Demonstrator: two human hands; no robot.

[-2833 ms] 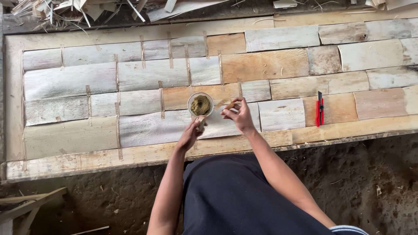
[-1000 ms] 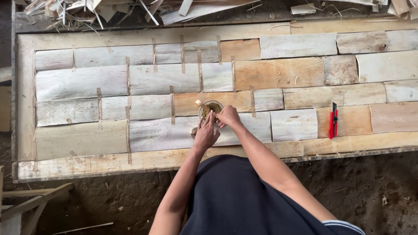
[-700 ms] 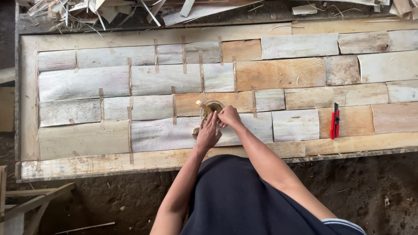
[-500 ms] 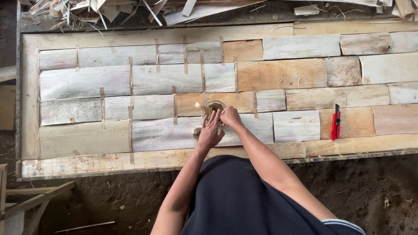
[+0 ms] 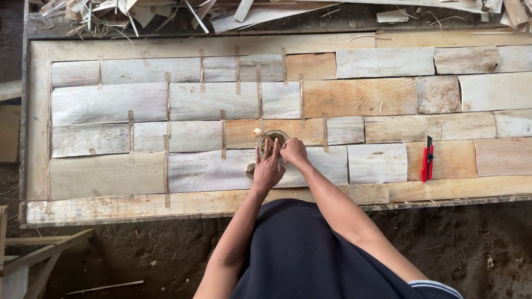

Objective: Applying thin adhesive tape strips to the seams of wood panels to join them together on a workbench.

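A small round cup (image 5: pixel 270 139) with yellowish-brown liquid stands on a long board (image 5: pixel 111 205) covered with pieced wood veneer. My left hand (image 5: pixel 267 169) rests against the cup's near side, fingers spread over its rim. My right hand (image 5: pixel 292 151) is closed at the cup's right edge, gripping a thin stick (image 5: pixel 259 133) whose pale tip pokes out past the cup's far left rim. A small round piece (image 5: pixel 250 170) lies just left of my left hand, partly hidden.
A red utility knife (image 5: pixel 427 159) lies on the veneer at the right. Brown tape strips (image 5: pixel 223 134) cross the veneer joints on the left half. Wood scraps (image 5: pixel 138 11) are piled behind the board. Dirt ground (image 5: pixel 138 249) lies below it, with wooden slats (image 5: pixel 39 252) at lower left.
My right hand has come from above the board beside the cup down to its right rim. My left hand has risen from below the cup onto its near side.
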